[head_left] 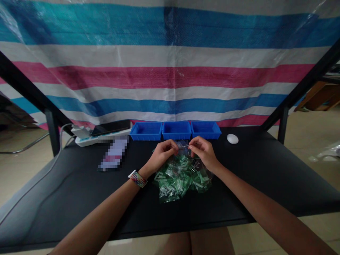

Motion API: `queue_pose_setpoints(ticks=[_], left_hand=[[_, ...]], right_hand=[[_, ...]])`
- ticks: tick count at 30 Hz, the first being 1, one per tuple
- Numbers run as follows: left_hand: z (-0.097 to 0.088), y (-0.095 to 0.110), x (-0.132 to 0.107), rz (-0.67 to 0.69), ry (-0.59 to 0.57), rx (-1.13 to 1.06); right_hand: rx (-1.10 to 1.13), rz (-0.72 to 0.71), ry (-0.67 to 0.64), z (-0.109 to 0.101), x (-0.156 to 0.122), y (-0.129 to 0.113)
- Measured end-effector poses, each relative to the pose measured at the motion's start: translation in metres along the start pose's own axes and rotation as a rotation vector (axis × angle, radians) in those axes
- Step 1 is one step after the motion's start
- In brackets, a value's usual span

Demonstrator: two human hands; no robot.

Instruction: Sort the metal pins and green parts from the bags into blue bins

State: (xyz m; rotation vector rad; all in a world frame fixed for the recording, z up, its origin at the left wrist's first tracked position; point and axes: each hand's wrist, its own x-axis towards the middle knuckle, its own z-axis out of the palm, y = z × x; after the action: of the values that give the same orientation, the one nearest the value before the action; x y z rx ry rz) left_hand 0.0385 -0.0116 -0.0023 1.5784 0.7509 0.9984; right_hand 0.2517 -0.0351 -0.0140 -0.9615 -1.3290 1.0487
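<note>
At mid-frame, left hand [164, 152] and right hand [204, 151] pinch a clear bag [182, 144] between them, each grip narrow, green packets [180, 179] heaped just below; light, even tension should suit that thin plastic.

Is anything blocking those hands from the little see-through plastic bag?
Nothing visible: left hand and right hand both pinch the small clear plastic bag. The shiny green plastic packets lie on the near side, not between.
</note>
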Motion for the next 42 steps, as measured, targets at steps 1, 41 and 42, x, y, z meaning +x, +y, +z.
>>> queue_pose_setpoints(ticks=[1,41,42], left_hand=[[0.000,0.000,0.000,0.004,-0.004,0.003],[-0.004,-0.003,0.000,-0.017,0.021,-0.100],[-0.004,-0.004,0.000,-0.025,0.025,-0.100]], right_hand=[[-0.002,0.003,-0.003,0.000,0.000,0.000],[-0.727,-0.143,-0.333,-0.013,0.022,-0.012],[-0.774,-0.144,-0.354,-0.013,0.022,-0.013]])
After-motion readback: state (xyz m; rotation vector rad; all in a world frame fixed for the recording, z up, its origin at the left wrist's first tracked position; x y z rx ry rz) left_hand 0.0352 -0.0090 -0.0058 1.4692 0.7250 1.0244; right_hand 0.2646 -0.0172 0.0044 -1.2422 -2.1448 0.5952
